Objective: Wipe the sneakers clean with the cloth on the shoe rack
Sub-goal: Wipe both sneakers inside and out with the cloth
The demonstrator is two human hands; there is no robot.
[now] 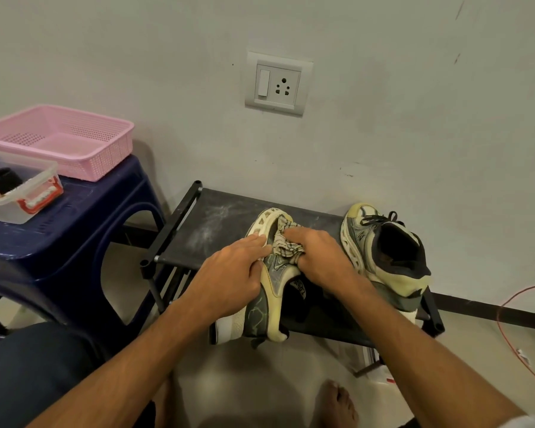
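Sneaker (267, 304) lengthwise, toe toward wall (167, 88)

The cloth (286, 242) is beige, crossed with a dark check. The centre sneaker (269, 291) has grey-green panels veined with pale marbling, cream trim and a whitish sole. Right of centre, the second sneaker (383, 251) is yellowed cream and grey, with black laces and a black lining. The shoe rack (229, 211) is black, smeared with white dust. Upper left there's a pink basket (59, 140) with fine mesh walls, and a navy stool (74, 227). A red cable (525, 292) runs along the right edge.
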